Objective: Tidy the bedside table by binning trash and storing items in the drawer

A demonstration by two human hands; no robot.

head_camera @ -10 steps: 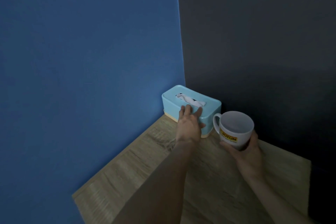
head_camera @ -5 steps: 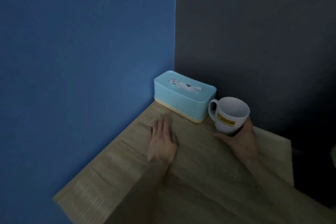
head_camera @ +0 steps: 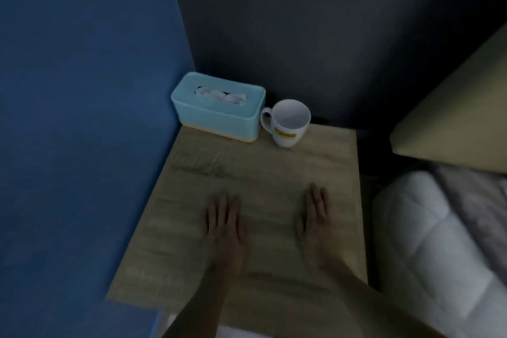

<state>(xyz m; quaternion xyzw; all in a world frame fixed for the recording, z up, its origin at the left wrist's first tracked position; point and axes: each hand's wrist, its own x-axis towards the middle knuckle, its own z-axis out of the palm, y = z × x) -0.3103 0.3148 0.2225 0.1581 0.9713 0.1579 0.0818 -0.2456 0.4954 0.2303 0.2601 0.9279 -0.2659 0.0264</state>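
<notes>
The left hand (head_camera: 223, 223) and right hand (head_camera: 315, 217) lie flat on the near counter (head_camera: 274, 173), each grip unclenched and empty. The box (head_camera: 216, 112) sits far left, the mug (head_camera: 288, 123) just right of it. Probably a final check: draw both hands straight back, clear of the mug.

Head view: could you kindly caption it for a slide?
Left hand and right hand open over table; tissue box beside mug.
</notes>
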